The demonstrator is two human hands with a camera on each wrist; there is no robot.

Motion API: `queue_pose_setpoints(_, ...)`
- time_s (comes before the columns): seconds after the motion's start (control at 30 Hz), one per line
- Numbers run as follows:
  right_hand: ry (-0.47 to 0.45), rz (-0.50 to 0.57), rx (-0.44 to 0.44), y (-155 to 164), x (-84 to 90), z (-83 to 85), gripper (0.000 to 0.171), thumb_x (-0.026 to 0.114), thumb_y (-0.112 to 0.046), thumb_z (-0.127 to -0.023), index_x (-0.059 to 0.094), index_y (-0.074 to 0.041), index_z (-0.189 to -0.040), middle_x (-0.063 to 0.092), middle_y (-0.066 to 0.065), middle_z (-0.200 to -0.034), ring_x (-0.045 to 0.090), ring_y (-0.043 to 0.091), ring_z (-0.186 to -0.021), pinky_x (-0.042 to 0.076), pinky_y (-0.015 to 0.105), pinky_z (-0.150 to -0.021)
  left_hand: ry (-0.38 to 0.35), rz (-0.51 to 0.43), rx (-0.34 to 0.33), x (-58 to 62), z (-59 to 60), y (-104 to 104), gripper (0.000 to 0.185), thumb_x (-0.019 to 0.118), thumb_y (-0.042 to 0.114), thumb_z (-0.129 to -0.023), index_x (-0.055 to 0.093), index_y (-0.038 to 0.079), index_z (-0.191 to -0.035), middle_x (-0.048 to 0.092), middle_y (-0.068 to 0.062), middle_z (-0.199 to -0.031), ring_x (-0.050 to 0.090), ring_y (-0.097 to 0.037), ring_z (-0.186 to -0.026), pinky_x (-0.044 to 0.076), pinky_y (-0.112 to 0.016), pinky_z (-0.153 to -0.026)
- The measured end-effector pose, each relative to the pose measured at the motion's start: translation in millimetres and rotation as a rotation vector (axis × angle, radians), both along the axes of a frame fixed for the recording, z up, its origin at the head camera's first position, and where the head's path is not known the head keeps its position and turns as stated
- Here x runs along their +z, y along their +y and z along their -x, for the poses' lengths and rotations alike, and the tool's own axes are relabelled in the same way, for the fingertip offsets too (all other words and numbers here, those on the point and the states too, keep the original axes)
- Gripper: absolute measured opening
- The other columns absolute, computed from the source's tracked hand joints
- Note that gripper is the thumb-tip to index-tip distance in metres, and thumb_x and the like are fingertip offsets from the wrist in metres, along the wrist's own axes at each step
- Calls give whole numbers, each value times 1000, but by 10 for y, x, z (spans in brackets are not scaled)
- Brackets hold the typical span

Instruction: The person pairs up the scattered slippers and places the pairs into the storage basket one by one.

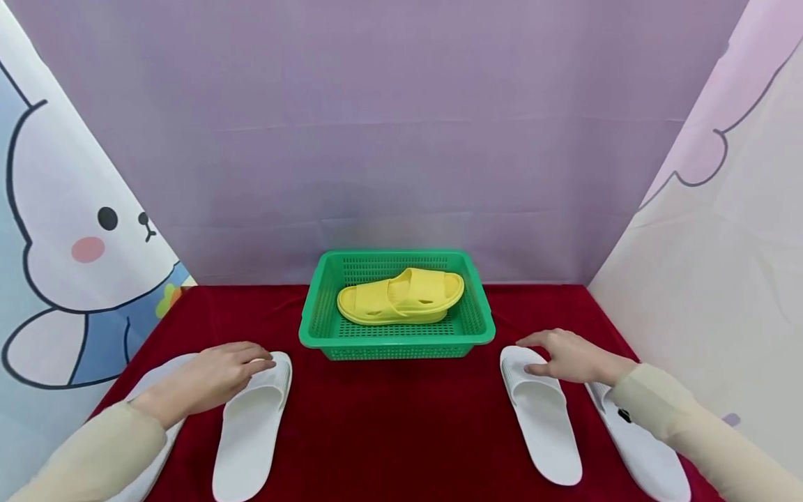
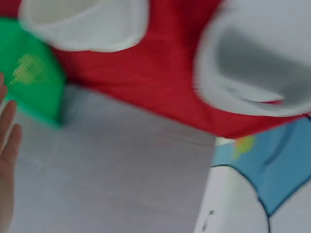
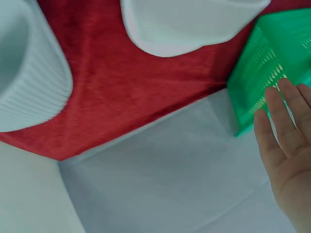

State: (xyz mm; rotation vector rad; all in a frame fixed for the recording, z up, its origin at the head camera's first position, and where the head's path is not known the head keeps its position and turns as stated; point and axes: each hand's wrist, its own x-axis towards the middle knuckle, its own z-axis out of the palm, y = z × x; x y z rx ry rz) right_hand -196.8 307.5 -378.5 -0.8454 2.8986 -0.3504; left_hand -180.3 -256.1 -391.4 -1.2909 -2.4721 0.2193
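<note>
left hand (image 1: pixel 216 376) flat on white slipper (image 1: pixel 251 425) strap | right hand (image 1: pixel 567 357) flat on white slide (image 1: pixel 541 411) | likely light, flexible foam; pinch strap

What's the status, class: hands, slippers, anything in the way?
Left hand open on left white slipper. Right hand open on right one. Yellow slipper in basket. Nothing between.

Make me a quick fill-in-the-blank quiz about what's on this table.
1. The yellow slipper lies inside the ____ basket.
2. The cloth covering the table is ____.
3. The left hand rests on a ____ slipper.
4. The number of white slippers on the cloth is ____.

Missing words: green; red; white; four
</note>
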Motion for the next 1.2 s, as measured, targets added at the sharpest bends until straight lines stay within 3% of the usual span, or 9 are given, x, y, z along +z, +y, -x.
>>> queue_pose_setpoints(0.27, -111, 1, -64, 123, -231, 5, 64, 75, -22, -71, 51, 1, -126, 55, 13, -125, 50, 34, -115, 45, 50, -92, -80, 191, 6, -232, 121, -360, 71, 74, 0, -66, 50, 16, -131, 54, -4, -129, 52, -24, -116, 46, -32, -95)
queue_pose_setpoints(0.37, -141, 6, -81, 165, -323, 8, 71, 77, -21, -68, 48, 3, -128, 52, 16, -128, 47, 36, -118, 42, 52, -94, -61, 178, -95, -324, 208, -425, 47, 48, 5, -90, 44, 14, -136, 50, -4, -134, 50, -25, -119, 20, -20, -111)
queue_pose_setpoints(0.47, -184, 11, -111, 211, -397, 10, 73, 78, -20, -67, 46, 3, -129, 50, 17, -129, 46, 36, -119, 41, 52, -95, -68, 171, -176, -404, 286, -433, 45, 35, 7, -94, 40, 13, -139, 47, -3, -137, 48, -25, -121, -11, -13, -108)
queue_pose_setpoints(0.5, -194, 9, -116, 221, -414, 12, 73, 78, -20, -67, 46, 4, -129, 50, 17, -129, 46, 37, -118, 41, 52, -95, -76, 181, -194, -423, 305, -428, 46, 35, 7, -94, 39, 13, -139, 46, -3, -138, 47, -25, -122, -11, -13, -109)
queue_pose_setpoints(0.57, -219, 12, -126, 236, -442, 17, 72, 78, -19, -67, 47, 4, -128, 50, 17, -128, 46, 37, -118, 41, 52, -95, -87, 230, -215, -449, 339, -416, 67, 61, 2, -80, 36, 13, -141, 42, -2, -141, 44, -24, -125, -9, -14, -109)
queue_pose_setpoints(0.63, -234, 18, -124, 247, -464, 23, 70, 77, -18, -67, 48, 5, -126, 51, 18, -127, 46, 37, -117, 41, 52, -94, -70, 280, -247, -475, 376, -397, 89, 75, 1, -62, 36, 13, -141, 41, -1, -142, 43, -23, -126, 8, -18, -113)
queue_pose_setpoints(0.8, -262, 54, -141, 262, -518, 52, 68, 77, -17, -67, 50, 5, -125, 52, 18, -125, 48, 35, -115, 43, 50, -93, -27, 398, -322, -534, 480, -315, 92, 81, 14, -59, 37, 10, -140, 40, -2, -143, 42, -22, -128, 43, -34, -98)
queue_pose_setpoints(1.0, -253, 73, -117, 277, -609, 158, 69, 78, -16, -66, 50, 6, -125, 54, 17, -123, 50, 32, -112, 46, 44, -89, -69, 503, -346, -538, 553, -238, 98, 82, 29, -60, 32, 10, -142, 34, -1, -146, 36, -19, -132, 42, -31, -100)
queue_pose_setpoints(1.2, -292, 161, -75, 327, -706, 258, 69, 77, -17, -67, 50, 7, -125, 55, 19, -123, 51, 31, -110, 47, 39, -87, -20, 536, -407, -537, 584, -183, 99, 83, 32, -55, 35, 9, -139, 38, -3, -143, 39, -18, -130, 42, -25, -98)
